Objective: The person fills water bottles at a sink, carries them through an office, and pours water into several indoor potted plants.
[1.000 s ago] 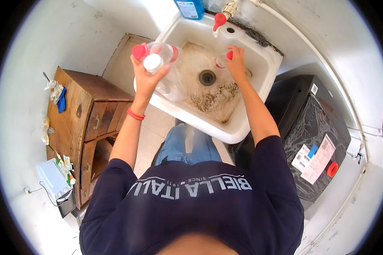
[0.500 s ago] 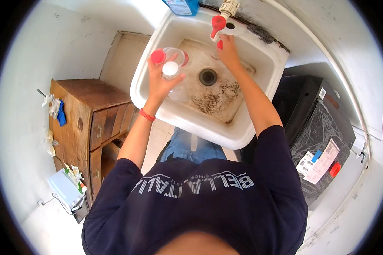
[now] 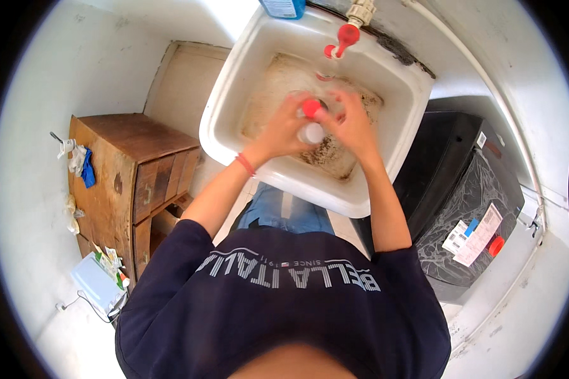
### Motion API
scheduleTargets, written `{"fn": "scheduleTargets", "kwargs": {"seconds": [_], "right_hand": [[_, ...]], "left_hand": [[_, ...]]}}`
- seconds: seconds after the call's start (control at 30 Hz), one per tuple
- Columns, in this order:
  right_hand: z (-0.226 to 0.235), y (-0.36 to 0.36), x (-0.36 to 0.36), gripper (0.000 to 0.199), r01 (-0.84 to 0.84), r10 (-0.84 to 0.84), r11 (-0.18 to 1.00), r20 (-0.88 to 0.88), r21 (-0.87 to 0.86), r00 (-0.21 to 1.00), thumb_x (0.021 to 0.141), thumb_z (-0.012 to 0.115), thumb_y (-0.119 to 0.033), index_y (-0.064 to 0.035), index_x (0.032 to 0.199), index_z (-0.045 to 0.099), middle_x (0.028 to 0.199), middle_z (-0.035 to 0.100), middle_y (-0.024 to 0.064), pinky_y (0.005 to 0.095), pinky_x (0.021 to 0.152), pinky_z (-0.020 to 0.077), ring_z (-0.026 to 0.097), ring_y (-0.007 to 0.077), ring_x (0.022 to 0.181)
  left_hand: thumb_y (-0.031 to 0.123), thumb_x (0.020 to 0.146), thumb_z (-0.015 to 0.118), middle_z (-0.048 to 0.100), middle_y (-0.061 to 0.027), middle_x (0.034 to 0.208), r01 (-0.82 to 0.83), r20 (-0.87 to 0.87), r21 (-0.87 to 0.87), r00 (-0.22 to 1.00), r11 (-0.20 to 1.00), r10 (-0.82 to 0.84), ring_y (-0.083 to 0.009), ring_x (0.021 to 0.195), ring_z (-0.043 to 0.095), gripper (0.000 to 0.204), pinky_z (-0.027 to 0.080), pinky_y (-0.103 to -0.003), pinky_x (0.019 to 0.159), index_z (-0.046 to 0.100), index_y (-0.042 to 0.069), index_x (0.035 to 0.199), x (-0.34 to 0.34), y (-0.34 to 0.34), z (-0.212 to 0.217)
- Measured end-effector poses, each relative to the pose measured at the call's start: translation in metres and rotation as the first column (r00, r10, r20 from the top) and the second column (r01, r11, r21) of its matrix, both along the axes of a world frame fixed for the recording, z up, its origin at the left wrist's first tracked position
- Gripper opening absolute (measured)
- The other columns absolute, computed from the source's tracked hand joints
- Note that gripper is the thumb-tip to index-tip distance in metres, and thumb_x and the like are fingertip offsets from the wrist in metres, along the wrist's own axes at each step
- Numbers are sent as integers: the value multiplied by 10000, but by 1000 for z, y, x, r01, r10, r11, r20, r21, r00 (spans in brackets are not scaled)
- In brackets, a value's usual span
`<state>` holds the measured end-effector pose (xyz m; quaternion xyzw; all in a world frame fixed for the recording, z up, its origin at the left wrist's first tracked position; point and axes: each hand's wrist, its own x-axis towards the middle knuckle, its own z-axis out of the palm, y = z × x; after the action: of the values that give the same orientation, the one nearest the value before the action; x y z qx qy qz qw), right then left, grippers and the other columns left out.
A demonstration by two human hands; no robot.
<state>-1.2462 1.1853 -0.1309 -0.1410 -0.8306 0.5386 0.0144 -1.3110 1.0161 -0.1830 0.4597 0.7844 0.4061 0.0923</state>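
Note:
Over the sink basin, my left hand (image 3: 281, 129) grips two bottles, one with a red cap (image 3: 311, 107) and one with a white cap (image 3: 312, 132). Their bodies are mostly hidden below the caps and blurred. My right hand (image 3: 355, 129) is close on their right side, smeared by motion, fingers apart. Its thumb reaches the red cap; whether it touches cannot be told. Under the tap (image 3: 348, 38), which has a red handle, stands a clear bottle (image 3: 325, 66) with a red cap, apart from both hands.
The white sink (image 3: 212, 129) has brown stains around its drain. A blue bottle (image 3: 283, 9) stands at its far left corner. Left of it is a wooden cabinet (image 3: 123, 142); right, a black appliance (image 3: 452, 183) partly wrapped in plastic. A white pipe (image 3: 487, 76) runs along the wall.
My left hand has carried its two bottles rightward to the basin's middle. My right hand has let go of the red-capped bottle under the tap and come back toward them.

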Motion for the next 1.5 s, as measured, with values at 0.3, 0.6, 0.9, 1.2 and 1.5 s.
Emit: {"fn": "scheduleTargets", "kwargs": {"seconds": [0.3, 0.6, 0.9, 1.2, 1.5], "right_hand": [[-45, -27, -50, 311, -30, 80, 958, -166, 286, 983, 726, 613, -112, -44, 1023, 552, 961, 550, 189, 397, 749, 455, 551, 361, 869], [-124, -40, -135, 320, -136, 176, 901, -60, 411, 983, 776, 589, -168, -40, 1057, 510, 1030, 518, 206, 456, 783, 448, 539, 406, 908], [21, -63, -60, 442, -364, 292, 779, 217, 510, 931, 840, 543, -439, -82, 1094, 481, 759, 602, 181, 446, 679, 460, 586, 388, 746], [54, -11, -22, 307, -426, 422, 722, 140, 545, 896, 779, 591, -182, -83, 1050, 488, 1081, 536, 148, 407, 694, 464, 560, 352, 916], [77, 42, -33, 212, -264, 256, 964, -177, -22, 950, 749, 576, -64, -66, 926, 458, 895, 471, 65, 299, 669, 426, 495, 188, 826]], "left_hand": [[219, 609, 792, 315, -152, 1373, -314, 126, -14, 941, 949, 313, -349, 1279, 294, 431, 232, -478, 1043, 622, 82, 980, 12, -34, 6], [204, 673, 759, 597, -59, 1042, -484, 226, 26, 855, 875, 466, -288, 1093, 507, 402, 246, -502, 1039, 557, 92, 1002, 6, -74, 6], [147, 613, 741, 597, -108, 912, -458, -21, 17, 889, 889, 458, -309, 883, 545, 410, 329, -501, 960, 569, 56, 974, -1, -31, 9], [191, 593, 756, 609, -105, 799, -301, -30, 179, 950, 937, 311, -301, 813, 559, 345, 406, -403, 844, 612, 35, 865, -6, 22, 32], [348, 657, 730, 603, -142, 886, -210, 254, 28, 947, 977, 197, -319, 866, 567, 405, 433, -410, 769, 597, 52, 900, -35, 39, 31]]}}
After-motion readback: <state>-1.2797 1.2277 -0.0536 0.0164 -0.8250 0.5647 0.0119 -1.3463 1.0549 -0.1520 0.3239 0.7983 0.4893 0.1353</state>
